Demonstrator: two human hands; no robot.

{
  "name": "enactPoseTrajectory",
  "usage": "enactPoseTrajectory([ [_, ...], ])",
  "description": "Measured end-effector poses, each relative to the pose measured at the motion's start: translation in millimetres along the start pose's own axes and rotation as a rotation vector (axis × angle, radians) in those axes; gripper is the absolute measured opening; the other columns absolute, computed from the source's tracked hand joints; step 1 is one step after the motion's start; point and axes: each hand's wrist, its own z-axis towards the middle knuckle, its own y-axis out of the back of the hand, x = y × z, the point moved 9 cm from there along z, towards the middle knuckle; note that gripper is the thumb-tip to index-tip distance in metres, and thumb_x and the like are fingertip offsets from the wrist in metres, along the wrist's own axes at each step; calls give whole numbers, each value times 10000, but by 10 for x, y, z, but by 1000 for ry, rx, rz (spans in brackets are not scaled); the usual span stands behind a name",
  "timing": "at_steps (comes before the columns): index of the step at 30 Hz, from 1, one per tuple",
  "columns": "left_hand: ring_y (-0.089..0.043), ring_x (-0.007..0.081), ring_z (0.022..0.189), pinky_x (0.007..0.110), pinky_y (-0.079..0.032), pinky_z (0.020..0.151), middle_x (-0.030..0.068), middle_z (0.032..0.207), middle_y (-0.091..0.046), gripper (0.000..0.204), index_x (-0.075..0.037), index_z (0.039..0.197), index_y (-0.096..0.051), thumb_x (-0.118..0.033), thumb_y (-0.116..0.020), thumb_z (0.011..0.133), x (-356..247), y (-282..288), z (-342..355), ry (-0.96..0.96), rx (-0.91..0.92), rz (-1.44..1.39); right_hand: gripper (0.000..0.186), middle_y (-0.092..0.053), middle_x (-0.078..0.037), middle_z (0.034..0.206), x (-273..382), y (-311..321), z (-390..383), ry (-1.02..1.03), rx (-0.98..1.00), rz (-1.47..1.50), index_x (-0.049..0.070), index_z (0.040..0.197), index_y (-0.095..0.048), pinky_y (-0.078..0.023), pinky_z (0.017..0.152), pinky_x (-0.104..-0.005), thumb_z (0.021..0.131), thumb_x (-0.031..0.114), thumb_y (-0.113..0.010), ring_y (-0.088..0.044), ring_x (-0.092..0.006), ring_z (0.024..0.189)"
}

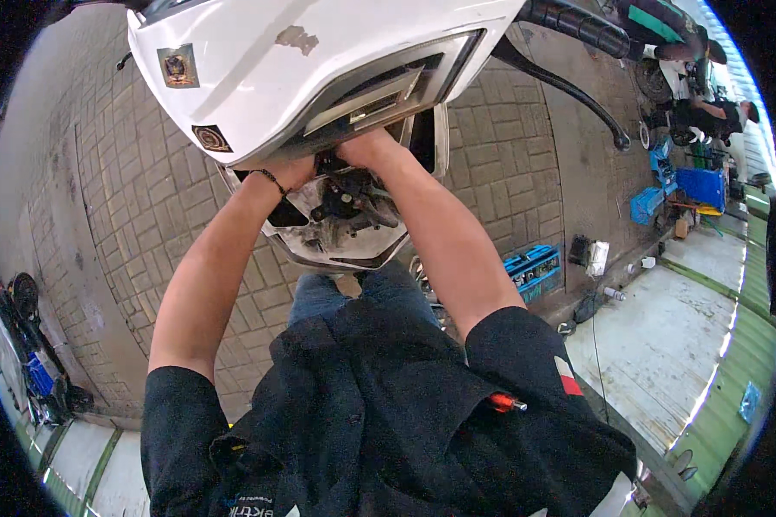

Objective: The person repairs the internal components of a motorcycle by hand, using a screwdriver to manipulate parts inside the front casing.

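Observation:
The white front cowl (250, 77) of a scooter fills the top of the head view, with its headlight (379, 99) facing me. Both my arms reach under the cowl's lower edge. Only the back and wrist of my left hand (295, 172) show, with a dark bracelet around the wrist. Close beside it, my right hand (364, 150) goes in beneath the headlight. The fingers of both hands are hidden, so what they touch cannot be seen. Just below them lie dark, dusty inner parts (345, 200) within the white lower front panel (336, 250).
A black handlebar grip (578, 26) and a brake lever (569, 82) jut out at the upper right. On the block paving (509, 164) sits a blue tool tray (532, 269). Farther right are blue crates (698, 188) and another person (711, 115).

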Motion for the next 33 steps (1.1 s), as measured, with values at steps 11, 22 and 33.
enactPoseTrajectory([
  [11,-385,334,1188,418,-283,1022,172,1280,-423,396,-111,1206,-449,-232,-440,829,-110,-80,0,-193,249,250,382,-436,-203,1263,13,41,-26,-16,-77,28,19,1156,-501,-311,1004,-403,806,145,-414,-398,-358,1173],
  [22,-256,326,1284,403,-183,1074,133,1390,-299,466,-112,1317,-361,-268,-368,878,-78,241,-36,122,248,147,488,-435,-220,1257,-5,-187,42,81,39,-236,9,1182,-472,-338,991,-401,717,137,-545,-434,-354,1148],
  [33,-426,336,1138,426,-324,951,141,1245,-451,432,-81,1210,-462,-333,-390,866,-92,-206,-28,222,160,168,363,-572,-225,1034,-294,-289,-146,58,-342,14,15,1081,-505,-470,811,-421,726,88,-494,-564,-357,942],
])
